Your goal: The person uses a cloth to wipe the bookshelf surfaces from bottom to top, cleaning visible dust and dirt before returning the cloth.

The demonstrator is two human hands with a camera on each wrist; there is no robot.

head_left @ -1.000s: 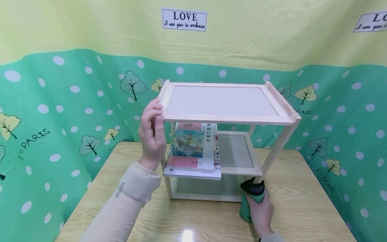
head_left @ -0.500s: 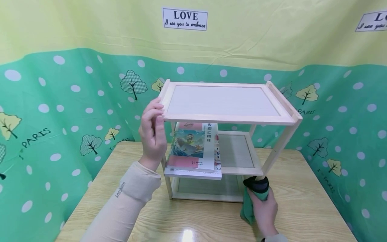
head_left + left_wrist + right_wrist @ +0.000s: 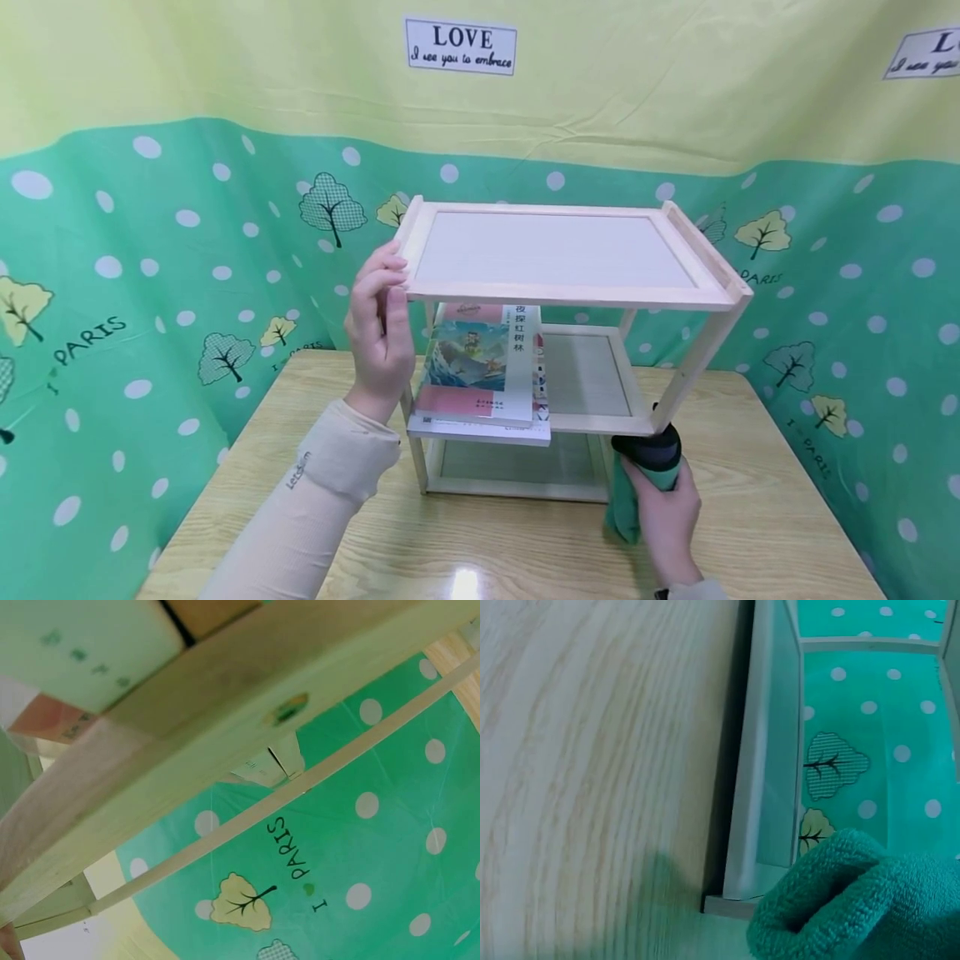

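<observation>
A pale wooden three-tier shelf rack [image 3: 570, 293] stands on the table. My left hand [image 3: 380, 337] grips the left front corner of its top tier, fingers on the side rail and thumb at the front. Low at the right front leg, my right hand [image 3: 667, 508] holds a green terry towel [image 3: 622, 504] with a black part [image 3: 651, 447] at its upper end, right at that leg. Close up in the right wrist view, the folded towel [image 3: 840, 900] overlaps the rack's lower frame [image 3: 744, 825]. A rack bar with a hole [image 3: 225, 720] crosses the left wrist view.
Two stacked books, the upper with a pink and blue cover [image 3: 480, 358], lie on the left of the middle tier, jutting past its front edge. The wood-grain table [image 3: 450, 542] ends near a green dotted curtain [image 3: 150, 250] behind and at the sides.
My right hand has shifted to the right with the towel, around the lower part of the right front leg. The left hand keeps its grip on the rack, and the books stay put.
</observation>
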